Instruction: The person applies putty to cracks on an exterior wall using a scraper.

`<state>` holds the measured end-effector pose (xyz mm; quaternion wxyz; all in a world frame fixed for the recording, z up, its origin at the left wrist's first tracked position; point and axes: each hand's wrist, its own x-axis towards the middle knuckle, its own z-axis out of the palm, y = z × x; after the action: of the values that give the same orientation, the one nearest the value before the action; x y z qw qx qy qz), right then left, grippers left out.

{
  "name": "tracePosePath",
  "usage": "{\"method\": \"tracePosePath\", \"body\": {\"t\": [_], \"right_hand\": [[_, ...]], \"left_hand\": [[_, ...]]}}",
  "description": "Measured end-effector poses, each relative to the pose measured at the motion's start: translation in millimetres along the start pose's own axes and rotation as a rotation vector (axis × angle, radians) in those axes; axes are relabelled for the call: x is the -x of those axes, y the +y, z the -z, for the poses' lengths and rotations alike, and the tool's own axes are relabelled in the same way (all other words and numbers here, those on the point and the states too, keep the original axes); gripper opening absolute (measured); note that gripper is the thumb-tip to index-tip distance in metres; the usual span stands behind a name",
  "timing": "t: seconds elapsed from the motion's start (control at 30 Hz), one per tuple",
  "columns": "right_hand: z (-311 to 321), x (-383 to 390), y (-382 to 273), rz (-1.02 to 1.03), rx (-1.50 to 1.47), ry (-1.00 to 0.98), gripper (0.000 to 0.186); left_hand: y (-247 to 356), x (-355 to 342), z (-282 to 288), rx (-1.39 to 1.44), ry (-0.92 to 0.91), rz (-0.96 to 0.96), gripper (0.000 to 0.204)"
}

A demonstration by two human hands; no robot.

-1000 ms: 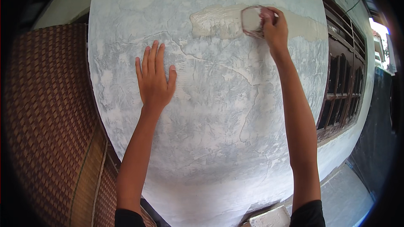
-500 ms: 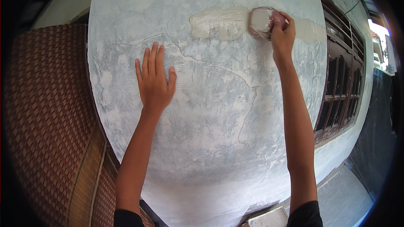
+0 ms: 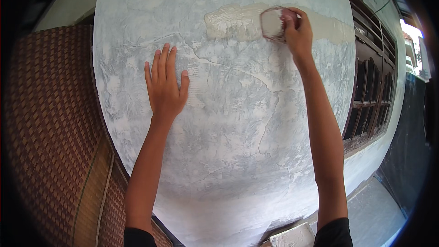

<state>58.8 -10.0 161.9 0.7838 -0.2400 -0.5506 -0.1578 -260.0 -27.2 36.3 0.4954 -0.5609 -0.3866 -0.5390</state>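
Note:
A white, mottled plaster wall [image 3: 215, 128] with thin cracks fills the middle of the view, with a cream strip of paste [image 3: 233, 23] spread across its upper part. My left hand [image 3: 166, 87] lies on the wall left of the strip, fingers apart and holding nothing. High on the right, my right hand [image 3: 299, 34] grips a flat, roughly six-sided spreading tool [image 3: 271, 24], smeared pale with a reddish rim and grip, against the strip.
A brown woven panel [image 3: 55, 123] stands along the left. A dark wooden barred window [image 3: 372, 100] is at the right, beside a dark panel [image 3: 407, 142]. A paste-covered tray [image 3: 290, 237] lies low at the bottom, near a grey floor [image 3: 375, 210].
My right hand and the tool moved slightly right and down, then back left and up to about where they were. My left hand is nearly unchanged, only slightly further left in the picture.

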Motion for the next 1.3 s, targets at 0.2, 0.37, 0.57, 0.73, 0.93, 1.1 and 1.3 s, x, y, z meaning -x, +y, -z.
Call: {"method": "tracePosePath", "body": {"t": [0.2,0.37,0.57,0.73,0.93,1.1,1.3], "right_hand": [[23,-12,17,-0.020,-0.175,0.245,0.025],[-40,16,-43,0.166,-0.259,-0.041,0.024],[-59,8,-42,0.318,-0.159,-0.087,0.023],[8,-43,29,0.134,0.071,0.166,0.027],[66,-57,60,-0.122,-0.145,0.385,0.030],[-25,-10,-30,0.163,-0.204,0.048,0.027],[-82,25,-62,0.373,-0.224,-0.041,0.021]], "left_hand": [[2,0,-5,-0.034,0.012,-0.005,0.058],[0,1,-3,-0.025,0.019,-0.001,0.058],[2,-1,-2,-0.028,0.024,0.001,0.059],[1,-1,0,-0.044,0.027,-0.001,0.058],[4,-1,-4,-0.030,0.019,-0.002,0.058],[1,0,-1,-0.041,0.021,-0.006,0.058],[0,0,-6,-0.039,0.034,-0.002,0.059]]}}
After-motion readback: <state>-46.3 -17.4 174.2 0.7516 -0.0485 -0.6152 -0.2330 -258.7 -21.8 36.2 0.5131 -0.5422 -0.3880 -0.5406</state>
